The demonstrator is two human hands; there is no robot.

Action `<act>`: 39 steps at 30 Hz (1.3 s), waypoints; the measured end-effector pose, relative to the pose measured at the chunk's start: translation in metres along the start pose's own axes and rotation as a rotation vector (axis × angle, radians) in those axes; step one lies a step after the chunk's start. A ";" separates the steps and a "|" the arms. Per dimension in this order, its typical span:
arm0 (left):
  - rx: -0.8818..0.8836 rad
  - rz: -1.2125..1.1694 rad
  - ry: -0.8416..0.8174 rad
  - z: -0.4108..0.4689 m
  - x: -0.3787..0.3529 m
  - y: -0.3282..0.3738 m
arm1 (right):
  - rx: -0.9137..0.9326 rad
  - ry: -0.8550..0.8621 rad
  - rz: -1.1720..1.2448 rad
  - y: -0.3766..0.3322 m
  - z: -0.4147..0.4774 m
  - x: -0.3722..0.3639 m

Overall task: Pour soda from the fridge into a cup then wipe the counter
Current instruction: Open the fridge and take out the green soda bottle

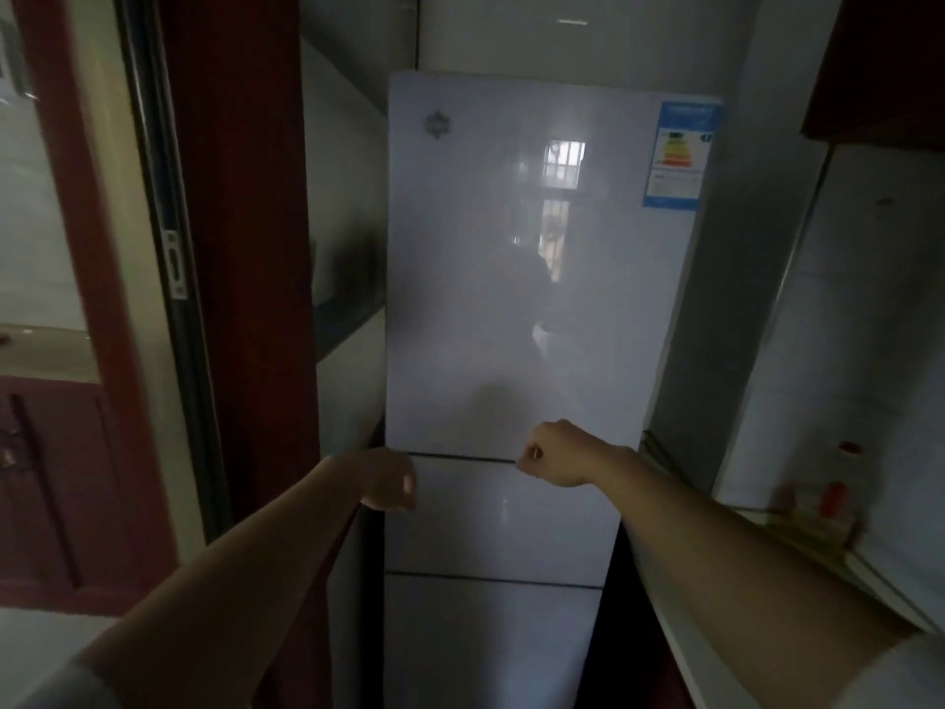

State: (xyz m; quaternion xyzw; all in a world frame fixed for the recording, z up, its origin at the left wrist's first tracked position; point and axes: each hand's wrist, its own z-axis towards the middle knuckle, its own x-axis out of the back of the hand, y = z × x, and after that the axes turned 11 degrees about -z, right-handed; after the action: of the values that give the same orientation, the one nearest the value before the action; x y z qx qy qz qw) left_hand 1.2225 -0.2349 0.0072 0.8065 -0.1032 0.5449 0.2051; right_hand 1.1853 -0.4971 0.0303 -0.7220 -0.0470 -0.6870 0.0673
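Note:
A tall white fridge (511, 299) stands straight ahead with all three of its doors closed. My left hand (388, 478) curls around the left edge of the middle door (511, 519), just below the seam under the top door, thumb on the front face. My right hand (555, 455) is a loose fist held at that same seam, near the middle of the fridge, with nothing visible in it. No soda and no cup is in view.
A dark red door frame (240, 248) rises close on the fridge's left. A counter edge (716, 596) runs along the right, with a blurred red-and-white item (838, 483) on it. A dark cabinet (879, 64) hangs at the upper right.

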 end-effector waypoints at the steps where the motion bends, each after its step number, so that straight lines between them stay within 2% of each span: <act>1: -0.009 0.018 0.015 0.012 0.007 -0.003 | 0.018 0.015 -0.012 -0.001 0.016 0.000; 5: 0.028 0.113 0.014 0.063 0.019 -0.020 | 0.082 -0.105 -0.087 -0.007 0.073 -0.016; 8: 0.102 0.156 0.064 0.101 0.029 -0.038 | 0.117 -0.079 -0.085 -0.003 0.123 -0.024; 11: 0.187 0.134 0.109 0.140 0.034 -0.062 | 0.226 -0.072 -0.209 -0.002 0.176 -0.019; 17: 0.370 -0.095 0.193 0.187 0.070 -0.091 | 0.450 0.176 -0.362 -0.026 0.267 0.014; 21: 0.426 -0.374 0.457 0.210 0.104 -0.100 | 0.694 0.431 -0.497 -0.051 0.321 0.054; 25: 0.320 -0.658 0.663 0.236 0.120 -0.112 | 0.826 0.719 -0.558 -0.081 0.362 0.089; 28: 0.237 -0.840 0.699 0.251 0.125 -0.110 | 0.808 0.867 -0.691 -0.102 0.380 0.110; 32: 0.204 -0.827 0.608 0.263 0.120 -0.116 | 0.603 0.751 -1.061 -0.117 0.391 0.111; 35: 0.182 -0.886 0.630 0.269 0.114 -0.122 | 0.492 0.700 -1.142 -0.127 0.400 0.105; 39: 0.130 -0.934 0.716 0.274 0.103 -0.126 | 0.434 0.640 -1.133 -0.132 0.404 0.101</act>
State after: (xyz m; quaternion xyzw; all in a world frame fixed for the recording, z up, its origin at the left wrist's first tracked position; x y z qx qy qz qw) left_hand 1.5401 -0.2378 -0.0134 0.5434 0.3721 0.6402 0.3955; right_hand 1.5671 -0.3040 0.1164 -0.3176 -0.5321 -0.7707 -0.1487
